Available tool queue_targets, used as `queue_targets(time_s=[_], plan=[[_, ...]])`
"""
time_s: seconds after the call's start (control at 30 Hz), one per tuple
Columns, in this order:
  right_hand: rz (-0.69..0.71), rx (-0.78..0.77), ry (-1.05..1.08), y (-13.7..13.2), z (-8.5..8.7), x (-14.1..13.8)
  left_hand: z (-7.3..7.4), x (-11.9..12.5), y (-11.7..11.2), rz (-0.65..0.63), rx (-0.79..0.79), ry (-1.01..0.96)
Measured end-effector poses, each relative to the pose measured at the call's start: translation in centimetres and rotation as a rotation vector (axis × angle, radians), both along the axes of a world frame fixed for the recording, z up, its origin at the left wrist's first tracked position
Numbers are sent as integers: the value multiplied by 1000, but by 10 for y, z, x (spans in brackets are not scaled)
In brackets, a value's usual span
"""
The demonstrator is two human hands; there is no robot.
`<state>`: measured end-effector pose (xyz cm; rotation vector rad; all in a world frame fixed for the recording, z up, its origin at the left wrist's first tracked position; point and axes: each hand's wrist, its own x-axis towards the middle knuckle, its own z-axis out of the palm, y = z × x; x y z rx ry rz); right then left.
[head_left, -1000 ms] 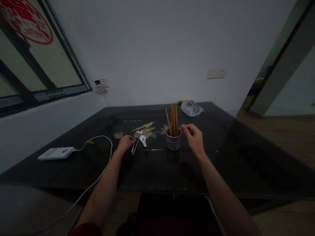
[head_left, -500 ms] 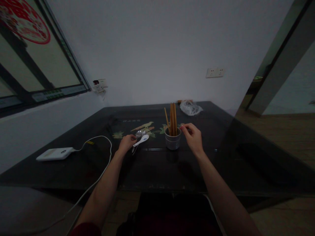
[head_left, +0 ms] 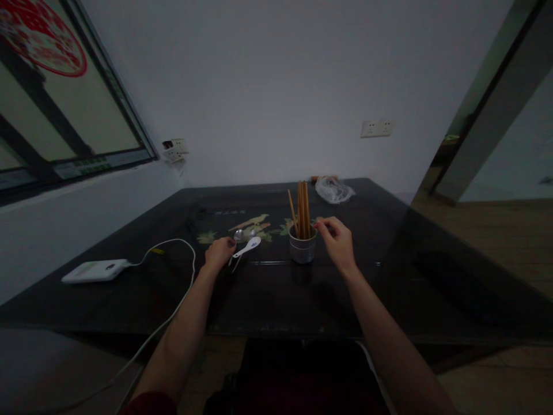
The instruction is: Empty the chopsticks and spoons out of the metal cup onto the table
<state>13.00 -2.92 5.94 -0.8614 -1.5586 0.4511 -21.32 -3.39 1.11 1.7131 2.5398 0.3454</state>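
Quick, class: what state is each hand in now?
Left hand: at the spoons; grip cannot be told.
Right hand: closed, apparently on the rim of the cup.

Both forearms reach over the near edge of the tabletop (head_left: 276,300), slanting inward. The left hand (head_left: 220,252) is palm down, fingers curled, wrist almost straight. The right hand (head_left: 337,237), slightly nearer the far edge, bends inward at the wrist, thumb and forefinger drawn close together, the other fingers curled.

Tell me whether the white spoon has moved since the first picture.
Yes. Against the painted bird, the white spoon has turned, its handle now reaching further left.
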Motion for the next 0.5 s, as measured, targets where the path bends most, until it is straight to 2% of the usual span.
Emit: queue_targets(time_s=[0.2, 0.33, 0.4, 0.5], plan=[[8, -18, 22, 1, 0, -1, 2, 0, -1, -15, -17, -21], [36, -71, 100, 7, 4, 3, 13, 3, -5, -38, 134, -37], [46, -90, 146, 15, 8, 6, 26, 15, -8, -123, 295, -72], [71, -118, 142, 36, 15, 6, 49, 49, -10, -373, 510, -256]])
